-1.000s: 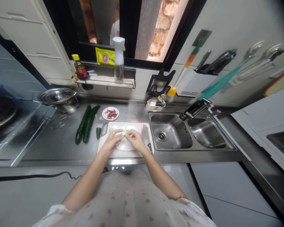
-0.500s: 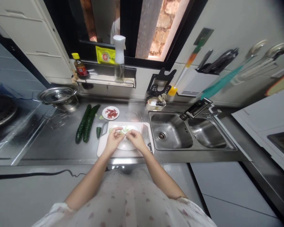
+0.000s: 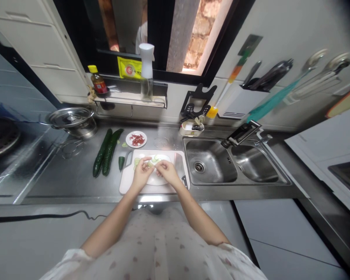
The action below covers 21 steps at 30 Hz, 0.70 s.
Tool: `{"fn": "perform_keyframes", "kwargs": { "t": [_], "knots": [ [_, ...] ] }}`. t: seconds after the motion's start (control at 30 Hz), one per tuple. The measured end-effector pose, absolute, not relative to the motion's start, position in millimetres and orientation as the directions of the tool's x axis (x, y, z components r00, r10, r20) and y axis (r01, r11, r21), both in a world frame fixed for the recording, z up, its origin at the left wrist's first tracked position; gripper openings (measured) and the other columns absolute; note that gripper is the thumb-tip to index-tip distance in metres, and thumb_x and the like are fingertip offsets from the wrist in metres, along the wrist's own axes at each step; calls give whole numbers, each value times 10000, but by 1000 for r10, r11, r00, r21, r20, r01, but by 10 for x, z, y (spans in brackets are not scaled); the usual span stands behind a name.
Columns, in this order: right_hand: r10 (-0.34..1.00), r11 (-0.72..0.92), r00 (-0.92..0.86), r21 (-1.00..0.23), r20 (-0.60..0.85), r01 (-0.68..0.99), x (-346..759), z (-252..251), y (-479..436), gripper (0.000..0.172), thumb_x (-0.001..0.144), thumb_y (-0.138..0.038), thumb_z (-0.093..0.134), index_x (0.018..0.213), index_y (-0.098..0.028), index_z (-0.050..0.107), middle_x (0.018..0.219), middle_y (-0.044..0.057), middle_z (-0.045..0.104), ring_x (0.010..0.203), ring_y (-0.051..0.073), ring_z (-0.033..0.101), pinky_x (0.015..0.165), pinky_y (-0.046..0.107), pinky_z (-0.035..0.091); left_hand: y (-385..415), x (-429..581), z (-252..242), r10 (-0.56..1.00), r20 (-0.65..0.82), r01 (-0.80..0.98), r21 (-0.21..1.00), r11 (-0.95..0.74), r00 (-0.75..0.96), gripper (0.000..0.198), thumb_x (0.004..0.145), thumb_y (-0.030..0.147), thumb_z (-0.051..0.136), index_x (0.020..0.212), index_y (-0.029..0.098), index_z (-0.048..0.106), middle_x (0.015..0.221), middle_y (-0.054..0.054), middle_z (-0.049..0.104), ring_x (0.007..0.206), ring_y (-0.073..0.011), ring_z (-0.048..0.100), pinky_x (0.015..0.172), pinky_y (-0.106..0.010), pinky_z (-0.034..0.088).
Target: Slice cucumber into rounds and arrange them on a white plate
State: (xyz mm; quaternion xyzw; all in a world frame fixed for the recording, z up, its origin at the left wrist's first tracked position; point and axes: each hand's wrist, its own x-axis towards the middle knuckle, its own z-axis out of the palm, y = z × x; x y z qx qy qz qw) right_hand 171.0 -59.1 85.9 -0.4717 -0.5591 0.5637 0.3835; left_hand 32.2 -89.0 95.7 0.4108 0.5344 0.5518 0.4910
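Both hands are over a white plate (image 3: 156,180) that lies on a white cutting board (image 3: 128,186). My left hand (image 3: 142,172) has its fingers curled round pale green cucumber slices. The fingertips of my right hand (image 3: 167,172) are pinched together near the same slices, partly hiding what they grip. Several cucumber slices (image 3: 156,159) rest at the far side of the plate, and more slices (image 3: 137,161) lie on the board left of it. On the board's right side is a knife (image 3: 179,163), its black handle toward me.
Two whole cucumbers (image 3: 102,153) and a cucumber end (image 3: 121,163) lie to the left. Behind the board stands a small plate of chopped red pieces (image 3: 137,139). A double sink (image 3: 211,161) is at the right, a lidded steel pot (image 3: 76,120) at the back left.
My left hand has shifted very slightly to the right, showing more of the slices on the board beside it. Otherwise the scene stays the same.
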Motion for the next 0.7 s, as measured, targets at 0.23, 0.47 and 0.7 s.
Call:
{"fn": "perform_keyframes", "kwargs": {
  "t": [0.23, 0.47, 0.7],
  "knots": [
    [960, 20, -275, -970, -49, 244, 1833, 782, -481, 180, 771, -350, 591, 727, -178, 617, 546, -36, 565, 508, 106, 525, 514, 216, 426, -857, 340, 897, 976, -112, -86, 992, 97, -188, 286, 644, 201, 722, 912, 191, 622, 744, 10, 561, 697, -123, 535, 630, -213, 424],
    [949, 173, -315, -886, 32, 430, 2028, 755, -269, 144, 761, -304, 612, 730, -177, 672, 645, -3, 631, 650, 144, 577, 632, 253, 448, -712, 402, 719, 978, -140, -63, 989, 132, -156, 237, 629, 231, 738, 840, 181, 640, 711, 12, 560, 671, -116, 527, 604, -204, 415],
    [944, 204, -331, -780, -4, 592, 2134, 761, -84, 126, 762, -243, 591, 719, -160, 676, 656, -3, 641, 617, 122, 543, 633, 231, 396, -546, 442, 565, 979, -126, 10, 992, 129, -160, 184, 616, 214, 741, 775, 183, 654, 739, -11, 621, 749, -142, 573, 681, -225, 443]
  ]
}}
